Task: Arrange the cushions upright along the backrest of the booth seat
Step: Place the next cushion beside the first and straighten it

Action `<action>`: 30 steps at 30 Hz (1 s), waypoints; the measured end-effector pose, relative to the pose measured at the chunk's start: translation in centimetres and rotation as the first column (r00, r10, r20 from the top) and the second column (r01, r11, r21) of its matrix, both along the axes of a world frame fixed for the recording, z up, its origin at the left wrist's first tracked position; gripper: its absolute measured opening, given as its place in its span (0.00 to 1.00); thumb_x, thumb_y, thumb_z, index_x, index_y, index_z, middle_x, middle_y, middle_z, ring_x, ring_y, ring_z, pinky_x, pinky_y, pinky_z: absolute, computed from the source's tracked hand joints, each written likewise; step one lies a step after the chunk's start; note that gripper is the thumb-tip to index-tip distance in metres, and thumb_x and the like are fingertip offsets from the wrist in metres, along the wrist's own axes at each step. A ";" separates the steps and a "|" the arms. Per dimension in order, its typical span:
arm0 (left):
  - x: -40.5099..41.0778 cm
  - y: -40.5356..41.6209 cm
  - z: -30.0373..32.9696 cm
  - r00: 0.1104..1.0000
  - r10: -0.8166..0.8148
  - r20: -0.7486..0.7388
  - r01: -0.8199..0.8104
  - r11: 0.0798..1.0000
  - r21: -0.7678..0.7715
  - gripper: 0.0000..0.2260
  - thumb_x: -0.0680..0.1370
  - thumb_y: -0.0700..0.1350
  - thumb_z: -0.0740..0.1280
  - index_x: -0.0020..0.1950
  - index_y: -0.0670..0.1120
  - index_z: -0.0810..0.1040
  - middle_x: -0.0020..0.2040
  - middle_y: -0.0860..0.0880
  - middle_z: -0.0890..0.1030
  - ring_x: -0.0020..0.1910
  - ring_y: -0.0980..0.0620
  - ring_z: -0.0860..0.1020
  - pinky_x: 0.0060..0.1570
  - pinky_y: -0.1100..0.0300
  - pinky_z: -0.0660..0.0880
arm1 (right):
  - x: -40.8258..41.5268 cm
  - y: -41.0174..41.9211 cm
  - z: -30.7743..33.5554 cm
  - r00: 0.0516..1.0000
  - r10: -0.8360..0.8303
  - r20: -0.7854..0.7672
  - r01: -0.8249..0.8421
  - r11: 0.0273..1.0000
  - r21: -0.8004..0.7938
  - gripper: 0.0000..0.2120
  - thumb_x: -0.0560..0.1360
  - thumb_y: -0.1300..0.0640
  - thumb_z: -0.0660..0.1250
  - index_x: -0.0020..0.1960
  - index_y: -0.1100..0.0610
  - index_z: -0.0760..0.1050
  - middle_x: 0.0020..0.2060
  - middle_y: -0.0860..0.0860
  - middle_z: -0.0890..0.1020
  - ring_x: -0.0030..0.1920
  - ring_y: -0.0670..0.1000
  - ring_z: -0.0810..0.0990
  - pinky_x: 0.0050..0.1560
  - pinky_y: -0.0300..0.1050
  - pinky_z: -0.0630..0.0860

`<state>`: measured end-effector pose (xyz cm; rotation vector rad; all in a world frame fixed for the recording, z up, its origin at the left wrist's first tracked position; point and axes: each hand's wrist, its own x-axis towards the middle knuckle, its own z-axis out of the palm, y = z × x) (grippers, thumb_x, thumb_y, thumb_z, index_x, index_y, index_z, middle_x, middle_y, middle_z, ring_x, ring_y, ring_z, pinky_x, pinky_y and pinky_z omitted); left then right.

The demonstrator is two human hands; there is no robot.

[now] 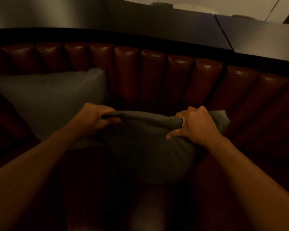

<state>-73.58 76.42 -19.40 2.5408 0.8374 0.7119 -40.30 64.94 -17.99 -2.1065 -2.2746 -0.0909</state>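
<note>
**Dim booth, two hands on grey cushion**

Head view: dimly lit booth with glossy dark red leather backrest (153, 75) of vertical padded channels, curving across from left to right, capped by dark ledge (140, 36); beyond it, dark flat tabletops (157, 19) under pale wall

Leaning upright against backrest on left: large grey fabric cushion (53, 97), upper right corner reaching up the channels, lower edge hidden behind left forearm

In centre, just right of that one and partly overlapping its lower right area: second grey fabric cushion (150, 147), darker in shadow, gripped along top edge, top edge bunched into a roll between both hands, right corner sticking out past right hand toward backrest; bottom edge down near dark seat (223, 189), contact too dark to tell

Left hand (93, 120) curled round left end of top edge, fingers wrapped over the fold, thumb tucked beneath

Right hand (193, 125) clenched on right part of same edge, fingers folded over the fabric, thumb stretched along front face

Both bare forearms reaching in from bottom corners; rounded dark shape low in centre, too dim to identify
</note>
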 end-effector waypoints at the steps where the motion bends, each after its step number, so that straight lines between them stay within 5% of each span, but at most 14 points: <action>1: -0.1 -0.1 0.1 1.000 -0.005 0.002 0.005 1.000 -0.017 0.08 0.74 0.63 0.66 0.47 0.62 0.80 0.39 0.67 0.80 0.40 0.68 0.79 0.37 0.76 0.69 | -0.1 -0.2 0.2 1.000 0.009 0.012 -0.009 1.000 -0.003 0.30 0.64 0.22 0.63 0.52 0.44 0.78 0.49 0.44 0.83 0.53 0.50 0.76 0.53 0.50 0.65; 4: -0.5 0.0 -0.3 0.993 -0.024 -0.115 0.018 0.998 -0.053 0.15 0.72 0.72 0.62 0.52 0.68 0.78 0.45 0.64 0.83 0.46 0.64 0.81 0.44 0.72 0.73 | 0.5 -1.0 0.1 1.000 0.008 0.010 -0.007 0.994 -0.113 0.34 0.63 0.20 0.60 0.57 0.43 0.77 0.52 0.44 0.80 0.54 0.49 0.73 0.54 0.50 0.64; 9: 2.2 -0.8 -0.2 0.930 0.018 -0.368 0.039 0.989 0.145 0.37 0.69 0.73 0.61 0.73 0.55 0.73 0.68 0.52 0.78 0.66 0.50 0.75 0.66 0.53 0.70 | 2.4 -1.9 -0.4 0.995 -0.061 -0.084 0.036 0.962 -0.270 0.51 0.57 0.14 0.56 0.75 0.36 0.64 0.69 0.44 0.73 0.68 0.51 0.69 0.68 0.56 0.60; 12: 6.5 -2.9 0.8 0.832 0.015 -0.554 0.101 0.979 0.178 0.49 0.65 0.81 0.56 0.79 0.54 0.62 0.73 0.52 0.72 0.71 0.49 0.71 0.71 0.49 0.67 | 2.1 -2.2 -1.0 0.994 -0.058 -0.091 0.031 0.962 -0.271 0.48 0.62 0.18 0.62 0.77 0.38 0.62 0.70 0.44 0.74 0.69 0.51 0.72 0.69 0.56 0.63; 15: 8.9 -3.1 0.4 0.738 0.054 -0.673 0.023 0.994 0.105 0.35 0.71 0.75 0.61 0.72 0.59 0.69 0.65 0.53 0.78 0.61 0.51 0.77 0.58 0.52 0.74 | 1.7 -2.0 -1.2 0.998 -0.052 -0.039 0.044 0.982 -0.185 0.33 0.69 0.22 0.62 0.67 0.40 0.75 0.49 0.43 0.82 0.54 0.47 0.78 0.62 0.52 0.68; 17: 9.0 -2.6 0.9 0.736 0.046 -0.675 0.050 0.991 0.121 0.19 0.77 0.69 0.62 0.60 0.59 0.75 0.55 0.54 0.80 0.54 0.52 0.79 0.47 0.55 0.74 | 1.3 -1.8 -1.1 0.999 -0.044 -0.015 0.042 0.993 -0.111 0.26 0.73 0.26 0.61 0.61 0.42 0.79 0.35 0.41 0.75 0.44 0.46 0.75 0.58 0.50 0.67; 20: 9.3 -2.1 1.7 0.733 0.027 -0.679 0.130 0.975 0.179 0.13 0.79 0.64 0.61 0.56 0.58 0.77 0.51 0.53 0.81 0.53 0.50 0.80 0.44 0.56 0.70 | 0.9 -1.2 -0.9 0.999 -0.034 0.032 0.037 0.996 -0.081 0.25 0.75 0.28 0.61 0.62 0.42 0.78 0.32 0.40 0.69 0.41 0.46 0.71 0.55 0.49 0.62; 22: 9.0 -1.6 1.3 0.739 -0.006 -0.673 0.099 0.990 0.099 0.13 0.79 0.64 0.63 0.57 0.58 0.77 0.51 0.54 0.81 0.53 0.51 0.79 0.45 0.57 0.68 | 1.0 -1.1 -0.8 0.998 -0.023 0.054 0.028 0.995 -0.097 0.28 0.73 0.25 0.60 0.63 0.41 0.78 0.36 0.41 0.75 0.45 0.47 0.75 0.57 0.50 0.62; 25: 7.3 -1.2 0.3 0.853 0.042 -0.521 0.083 0.973 0.214 0.23 0.75 0.70 0.60 0.58 0.57 0.80 0.50 0.56 0.83 0.50 0.52 0.81 0.48 0.55 0.73 | 2.6 -2.0 -1.6 0.993 -0.040 -0.115 0.054 0.991 0.118 0.30 0.73 0.23 0.58 0.63 0.41 0.79 0.54 0.43 0.84 0.60 0.49 0.78 0.68 0.54 0.60; 28: 4.3 -1.0 -1.8 0.984 0.160 -0.085 -0.116 0.918 0.380 0.24 0.76 0.68 0.62 0.56 0.52 0.84 0.52 0.52 0.85 0.52 0.49 0.83 0.56 0.54 0.75 | 4.9 -4.0 -3.2 0.914 -0.092 -0.395 0.325 0.750 0.577 0.24 0.77 0.32 0.64 0.64 0.46 0.80 0.61 0.44 0.82 0.63 0.48 0.77 0.68 0.52 0.65; 30: 3.2 -1.7 -3.8 0.939 0.319 0.129 -0.343 0.903 0.260 0.23 0.75 0.65 0.67 0.57 0.48 0.83 0.58 0.47 0.83 0.58 0.48 0.80 0.62 0.60 0.69 | 5.3 -4.9 -4.7 0.650 -0.121 -0.750 0.633 0.632 0.446 0.27 0.77 0.37 0.68 0.72 0.47 0.73 0.70 0.47 0.76 0.69 0.47 0.73 0.69 0.50 0.69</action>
